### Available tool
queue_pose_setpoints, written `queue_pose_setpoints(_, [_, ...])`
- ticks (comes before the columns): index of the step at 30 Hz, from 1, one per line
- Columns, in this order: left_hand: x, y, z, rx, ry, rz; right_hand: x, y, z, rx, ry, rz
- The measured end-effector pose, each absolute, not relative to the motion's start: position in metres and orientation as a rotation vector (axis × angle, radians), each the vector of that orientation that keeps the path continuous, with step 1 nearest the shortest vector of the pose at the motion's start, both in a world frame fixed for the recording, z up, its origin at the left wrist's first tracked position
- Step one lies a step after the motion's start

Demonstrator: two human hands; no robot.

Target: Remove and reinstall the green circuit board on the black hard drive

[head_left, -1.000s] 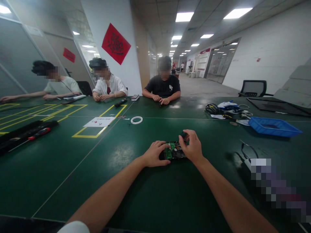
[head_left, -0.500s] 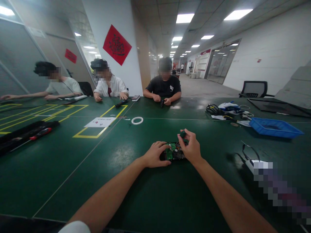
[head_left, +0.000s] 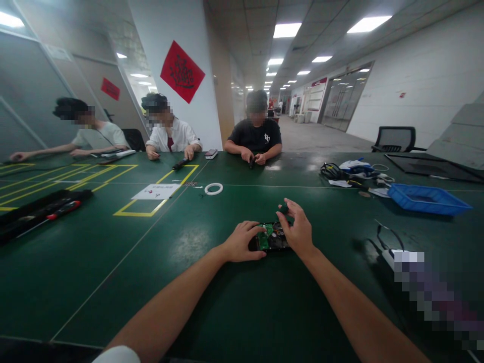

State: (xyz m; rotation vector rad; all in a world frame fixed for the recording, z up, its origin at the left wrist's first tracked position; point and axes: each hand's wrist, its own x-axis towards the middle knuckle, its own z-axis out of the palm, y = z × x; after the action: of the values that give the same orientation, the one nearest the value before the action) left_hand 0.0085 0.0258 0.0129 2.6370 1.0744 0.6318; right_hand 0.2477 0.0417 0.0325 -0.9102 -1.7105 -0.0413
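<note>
On the green table lies an opened black device [head_left: 279,241] with a green circuit board [head_left: 265,237] at its left part and thin wires across it. My left hand [head_left: 244,243] grips the device's left end, thumb along the near edge and fingers over the board. Above the far right corner, my right hand [head_left: 298,229] pinches a small dark, rounded piece [head_left: 284,208] between thumb and fingertips. Whether wires join that piece to the device I cannot tell. The right hand hides the device's right end.
A blue tray [head_left: 427,199] and a heap of cables [head_left: 333,173] stand at right. At left lies a black tool case [head_left: 34,214] with a red screwdriver [head_left: 64,209]. A white ring [head_left: 214,189] and paper [head_left: 157,191] lie ahead. Several people sit across the table.
My right fingers have shifted slightly with the small dark piece, and more of the device's right part shows. My left hand stays in place.
</note>
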Motion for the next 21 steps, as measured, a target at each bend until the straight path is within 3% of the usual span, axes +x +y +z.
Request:
queue_pose_setpoints(10, [0.009,0.026,0.012,2.630,1.050,0.650,0.253,0.040,0.042,-0.922,-1.732,-0.218])
queue_pose_setpoints(21, [0.010,0.025,0.013,2.624,1.063,0.642,0.254,0.034,0.048,-0.973,-1.784,-0.203])
